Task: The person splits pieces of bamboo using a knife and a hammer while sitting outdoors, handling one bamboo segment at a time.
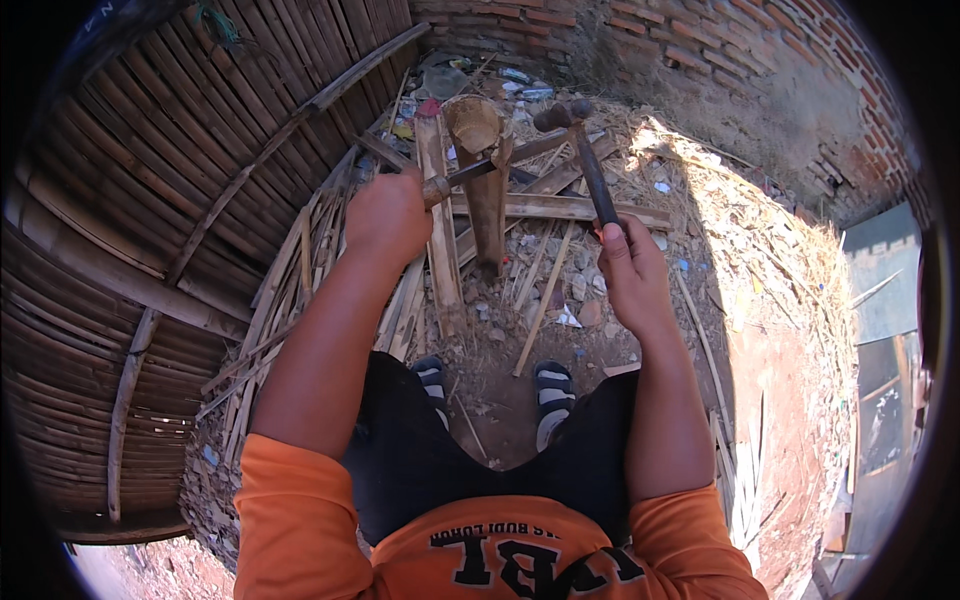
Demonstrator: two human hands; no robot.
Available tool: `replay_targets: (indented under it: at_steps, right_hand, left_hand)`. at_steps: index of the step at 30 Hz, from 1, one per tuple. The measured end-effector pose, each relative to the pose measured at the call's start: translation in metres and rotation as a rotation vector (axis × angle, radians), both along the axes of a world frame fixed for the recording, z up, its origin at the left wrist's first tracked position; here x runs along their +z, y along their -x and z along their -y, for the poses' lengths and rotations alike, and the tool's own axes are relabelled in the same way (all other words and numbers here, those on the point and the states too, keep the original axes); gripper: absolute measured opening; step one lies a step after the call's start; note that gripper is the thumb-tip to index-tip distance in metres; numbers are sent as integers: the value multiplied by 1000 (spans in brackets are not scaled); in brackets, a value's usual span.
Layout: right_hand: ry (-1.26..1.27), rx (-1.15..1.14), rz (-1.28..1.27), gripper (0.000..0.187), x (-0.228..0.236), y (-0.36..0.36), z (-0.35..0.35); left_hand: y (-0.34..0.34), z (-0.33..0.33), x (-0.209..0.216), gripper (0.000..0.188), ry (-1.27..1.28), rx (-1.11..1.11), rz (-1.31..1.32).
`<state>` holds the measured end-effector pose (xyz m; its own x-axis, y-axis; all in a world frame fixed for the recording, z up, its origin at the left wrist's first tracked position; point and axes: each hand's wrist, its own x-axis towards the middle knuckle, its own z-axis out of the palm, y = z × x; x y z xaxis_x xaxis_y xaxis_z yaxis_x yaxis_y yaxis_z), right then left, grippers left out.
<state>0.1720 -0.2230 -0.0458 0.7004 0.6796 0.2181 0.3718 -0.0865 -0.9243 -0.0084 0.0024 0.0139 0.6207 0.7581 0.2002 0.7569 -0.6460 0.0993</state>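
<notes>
Head view, looking down: nearest are the person's black shorts and two feet in striped grey-and-white sandals [552, 392] planted on bare reddish dirt ground [500, 420] strewn with chips. Beyond the knees both hands are raised and closed. The left hand [388, 215] is wrapped around the wooden handle of a dark-bladed chopping knife [468, 172], whose blade runs rightward and slightly up until it meets the upright tan bamboo post [487, 190]. The right hand [628, 265] grips the lower end of a dark-handled hammer [590, 170]; its long axis slants up and left from the fist, with the head [558, 116] hanging just right of the post's top. The post stands straight ahead, between the two hands, its long axis vertical and its hollow upper end open; nothing is visible inside. The left hand is nearer to it. Around its base lie split bamboo slats [560, 207]. Farther off are a woven bamboo wall [160, 180] at left and a red brick wall [700, 40].
</notes>
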Motion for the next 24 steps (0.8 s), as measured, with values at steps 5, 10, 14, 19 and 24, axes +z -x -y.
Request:
replay_targets:
  at_steps: [5, 10, 14, 19, 24]
  right_hand:
    - [-51, -49, 94, 42, 20, 6, 8]
    - [140, -50, 247, 42, 6, -5, 1]
    - [199, -55, 186, 43, 13, -1, -1]
    - [-73, -102, 182, 40, 31, 3, -5]
    - [180, -88, 251, 41, 16, -10, -15]
  left_hand:
    - [-9, 4, 6, 30, 23, -68, -83]
    - [-11, -4, -2, 31, 56, -58, -65]
    - [-4, -19, -12, 28, 85, -13, -38]
    - [-6, -9, -12, 22, 67, -39, -51]
    - [-14, -5, -5, 20, 74, -25, -81]
